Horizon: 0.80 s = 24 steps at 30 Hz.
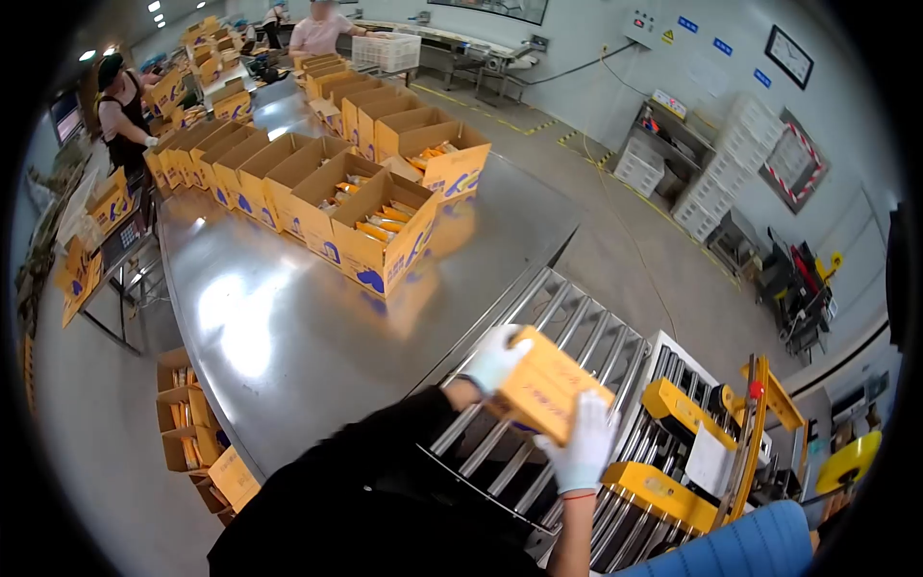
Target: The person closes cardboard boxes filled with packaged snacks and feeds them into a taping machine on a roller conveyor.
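A closed orange-brown cardboard box [550, 387] is between my two white-gloved hands, over the metal roller conveyor [478, 454]. My left hand [495, 362] grips the box at its far left end. At its near right end, my right hand [583, 444] presses against the side with its fingers up along the edge. The underside of the box is hidden, so I cannot tell whether it touches the rollers. On the steel table [385, 337] to the left stand rows of open cardboard boxes [358, 252]; the nearest hold orange-and-white packets [386, 223].
A yellow-sided taping machine [687, 413] adjoins the rollers on the right, with a blue roll [740, 548] nearby. More open boxes [183, 423] are stacked below the table's left edge. Two co-workers, one at the left [123, 115] and one behind the table [320, 34], stand farther off.
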{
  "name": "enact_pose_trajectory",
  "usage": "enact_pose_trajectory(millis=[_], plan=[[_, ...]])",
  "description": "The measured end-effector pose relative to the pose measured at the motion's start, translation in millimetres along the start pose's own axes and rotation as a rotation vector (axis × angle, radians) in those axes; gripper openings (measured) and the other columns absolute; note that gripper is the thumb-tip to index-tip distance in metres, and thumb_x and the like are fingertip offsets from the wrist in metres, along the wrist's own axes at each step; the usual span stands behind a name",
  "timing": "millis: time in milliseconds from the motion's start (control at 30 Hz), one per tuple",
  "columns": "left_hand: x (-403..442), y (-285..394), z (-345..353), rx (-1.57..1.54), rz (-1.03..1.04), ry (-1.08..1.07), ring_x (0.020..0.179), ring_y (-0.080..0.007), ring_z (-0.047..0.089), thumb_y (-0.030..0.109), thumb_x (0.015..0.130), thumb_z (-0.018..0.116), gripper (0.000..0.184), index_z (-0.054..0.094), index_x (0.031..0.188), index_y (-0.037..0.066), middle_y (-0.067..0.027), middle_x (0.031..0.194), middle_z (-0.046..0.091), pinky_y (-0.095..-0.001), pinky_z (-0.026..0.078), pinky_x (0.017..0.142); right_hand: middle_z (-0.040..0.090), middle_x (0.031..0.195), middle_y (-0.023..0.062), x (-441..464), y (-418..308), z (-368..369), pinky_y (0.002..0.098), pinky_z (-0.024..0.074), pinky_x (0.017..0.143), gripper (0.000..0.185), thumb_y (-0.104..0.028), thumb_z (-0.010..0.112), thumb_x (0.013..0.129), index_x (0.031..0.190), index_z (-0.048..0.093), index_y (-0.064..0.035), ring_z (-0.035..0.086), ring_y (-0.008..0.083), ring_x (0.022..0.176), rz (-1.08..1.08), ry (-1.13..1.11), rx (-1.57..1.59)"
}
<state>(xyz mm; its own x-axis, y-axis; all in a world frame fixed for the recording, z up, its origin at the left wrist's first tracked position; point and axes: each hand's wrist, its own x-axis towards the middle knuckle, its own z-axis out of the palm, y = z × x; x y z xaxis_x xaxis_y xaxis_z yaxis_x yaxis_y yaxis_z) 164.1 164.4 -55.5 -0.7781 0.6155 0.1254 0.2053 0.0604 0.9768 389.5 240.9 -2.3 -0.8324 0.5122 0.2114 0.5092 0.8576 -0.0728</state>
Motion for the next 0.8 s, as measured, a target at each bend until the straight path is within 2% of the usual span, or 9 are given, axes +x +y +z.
enact_pose_trajectory(millis=[133,267,300,367,467,533,600,733,800], plan=[[1,-15,142,-0.058,0.315,-0.074,0.127,-0.0390,0.055,0.029,0.098,0.060,0.046,0.055,0.135,0.002,-0.0238,0.138,0.057,-0.0430,0.044,0.108,0.042,0.155,0.0181,20,48,9,0.0467,0.0212,0.126,0.111,-0.039,0.092,0.061,0.150,0.038,0.0011,0.034,0.0341,0.148,0.211,0.082,-0.066],[27,20,97,-0.146,-0.048,-0.645,0.121,-0.0398,0.061,0.043,0.100,0.054,0.055,0.058,0.135,0.000,-0.0257,0.126,0.065,-0.0431,0.046,0.104,0.042,0.156,0.0181,43,64,28,0.0459,0.0221,0.125,0.109,-0.037,0.091,0.063,0.150,0.038,0.0006,0.034,0.0348,0.147,0.231,0.135,-0.085],[44,0,79,0.116,0.125,-0.722,0.119,-0.0396,0.061,0.043,0.100,0.054,0.051,0.063,0.129,0.002,-0.0245,0.124,0.066,-0.0445,0.047,0.102,0.043,0.155,0.0175,42,66,26,0.0461,0.0224,0.125,0.107,-0.037,0.091,0.063,0.150,0.039,-0.0005,0.035,0.0342,0.147,0.214,0.147,-0.078],[47,6,12,0.229,0.466,-0.309,0.104,-0.0397,0.063,0.040,0.094,0.061,0.040,0.067,0.109,0.003,-0.0218,0.107,0.066,-0.0484,0.049,0.093,0.045,0.154,0.0172,41,71,27,0.0463,0.0223,0.125,0.106,-0.037,0.091,0.064,0.150,0.040,-0.0013,0.036,0.0336,0.146,0.203,0.139,-0.060],[64,60,-126,0.952,0.676,0.332,0.098,-0.0394,0.059,0.018,0.081,0.066,0.034,0.057,0.109,0.001,-0.0197,0.100,0.061,-0.0480,0.044,0.090,0.049,0.151,0.0162,43,83,37,0.0471,0.0256,0.124,0.102,-0.036,0.092,0.061,0.147,0.046,-0.0034,0.041,0.0323,0.143,0.168,0.176,-0.038],[83,42,-195,1.120,0.505,0.531,0.093,-0.0362,0.064,0.022,0.085,0.063,0.028,0.061,0.106,0.004,-0.0182,0.095,0.068,-0.0479,0.043,0.089,0.051,0.149,0.0159,41,93,37,0.0478,0.0299,0.122,0.100,-0.033,0.093,0.058,0.143,0.050,-0.0032,0.044,0.0327,0.140,0.084,0.226,-0.007],[102,-14,-246,1.356,0.103,0.222,0.081,-0.0356,0.069,0.029,0.091,0.059,0.026,0.069,0.096,0.005,-0.0185,0.085,0.072,-0.0496,0.048,0.085,0.053,0.148,0.0155,27,96,28,0.0477,0.0332,0.120,0.099,-0.030,0.094,0.054,0.140,0.052,-0.0037,0.047,0.0338,0.139,0.112,0.243,0.007],[88,23,-209,1.284,0.122,0.011,0.083,-0.0380,0.072,0.040,0.095,0.055,0.041,0.074,0.081,0.007,-0.0187,0.085,0.074,-0.0469,0.056,0.080,0.053,0.149,0.0156,-4,145,14,0.0459,0.0337,0.120,0.101,-0.025,0.094,0.052,0.141,0.051,-0.0040,0.046,0.0349,0.140,0.049,0.182,0.033],[66,56,-190,1.107,0.128,-0.221,0.090,-0.0374,0.071,0.042,0.096,0.059,0.041,0.075,0.093,0.005,-0.0183,0.096,0.075,-0.0442,0.055,0.085,0.053,0.149,0.0157,-9,162,11,0.0453,0.0338,0.119,0.102,-0.026,0.094,0.052,0.141,0.051,-0.0035,0.046,0.0355,0.140,0.064,0.203,-0.005]])
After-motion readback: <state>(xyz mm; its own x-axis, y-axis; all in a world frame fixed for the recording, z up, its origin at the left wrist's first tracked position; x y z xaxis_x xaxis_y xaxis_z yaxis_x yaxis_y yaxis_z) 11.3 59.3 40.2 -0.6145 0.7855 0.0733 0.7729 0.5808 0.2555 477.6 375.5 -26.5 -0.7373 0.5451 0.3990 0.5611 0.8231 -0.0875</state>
